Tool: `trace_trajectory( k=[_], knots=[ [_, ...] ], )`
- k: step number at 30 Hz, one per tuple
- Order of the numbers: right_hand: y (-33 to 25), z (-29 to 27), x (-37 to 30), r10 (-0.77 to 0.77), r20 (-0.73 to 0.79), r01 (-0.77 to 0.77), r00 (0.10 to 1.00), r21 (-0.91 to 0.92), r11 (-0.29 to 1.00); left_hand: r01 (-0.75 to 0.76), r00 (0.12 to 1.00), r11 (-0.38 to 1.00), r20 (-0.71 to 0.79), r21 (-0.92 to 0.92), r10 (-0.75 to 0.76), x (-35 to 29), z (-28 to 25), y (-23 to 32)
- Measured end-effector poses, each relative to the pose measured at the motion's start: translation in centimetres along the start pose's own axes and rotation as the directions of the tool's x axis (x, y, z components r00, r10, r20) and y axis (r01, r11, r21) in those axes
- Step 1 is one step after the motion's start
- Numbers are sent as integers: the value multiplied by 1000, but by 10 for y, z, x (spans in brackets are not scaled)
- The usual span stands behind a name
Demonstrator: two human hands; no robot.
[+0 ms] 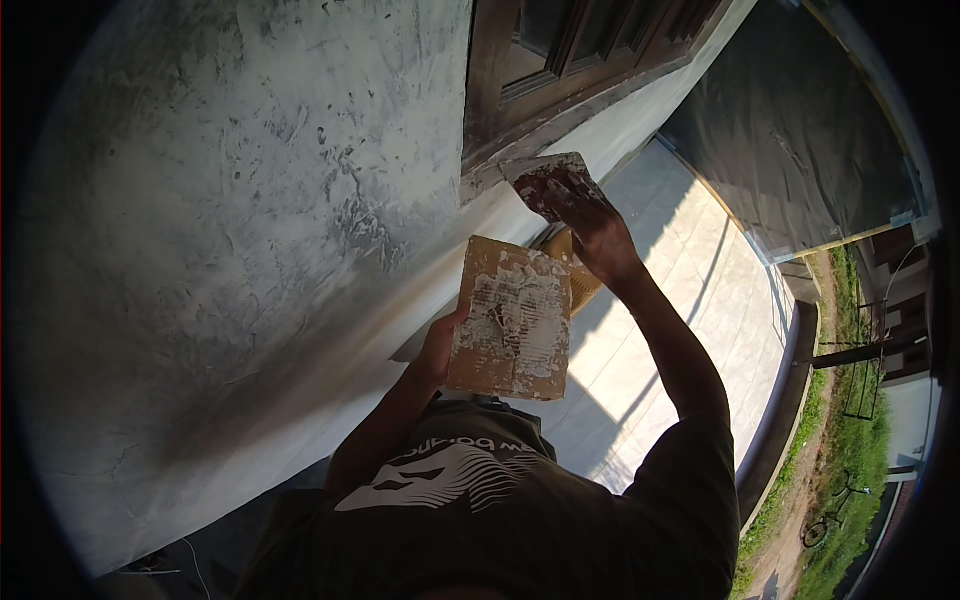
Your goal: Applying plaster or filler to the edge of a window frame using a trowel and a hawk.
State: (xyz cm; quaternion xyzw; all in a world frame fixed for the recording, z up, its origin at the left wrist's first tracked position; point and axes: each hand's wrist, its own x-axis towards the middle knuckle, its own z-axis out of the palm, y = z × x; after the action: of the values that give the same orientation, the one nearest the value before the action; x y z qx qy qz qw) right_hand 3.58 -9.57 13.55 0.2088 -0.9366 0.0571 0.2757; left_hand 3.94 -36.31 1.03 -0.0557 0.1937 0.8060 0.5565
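My left hand (440, 343) grips the left edge of a tan rectangular board (460, 370) in front of my chest. White putty (522, 320) is smeared unevenly over its face. Farther out, my right hand (598, 236) is closed around a flat, wide putty scraper (545, 180), dark reddish and crusted with white. The scraper's far edge lies close to the wall below the brown window frame (545, 115); whether it touches cannot be made out. Patchy grey-white coating covers the wall (250, 190) on my left.
Behind the board a yellowish-brown object (583, 285) partly shows. Pale floor tiles (690, 290), partly sunlit, stretch to the right. A dark sheet (790, 150) hangs at the upper right. Beyond a low curved edge (785, 420) lie grass and a bicycle (830, 515).
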Motion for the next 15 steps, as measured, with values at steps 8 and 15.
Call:
trace_trajectory(
  k=[8,15],
  knots=[
    [10,-12,12,214,-276,-198,937,85,976,5,999,1000,40,-26,-4,3,-5,-2],
    [-29,-14,36,332,-198,-304,922,159,939,3,1000,999,16,38,-4,4,4,-3]
  ],
)
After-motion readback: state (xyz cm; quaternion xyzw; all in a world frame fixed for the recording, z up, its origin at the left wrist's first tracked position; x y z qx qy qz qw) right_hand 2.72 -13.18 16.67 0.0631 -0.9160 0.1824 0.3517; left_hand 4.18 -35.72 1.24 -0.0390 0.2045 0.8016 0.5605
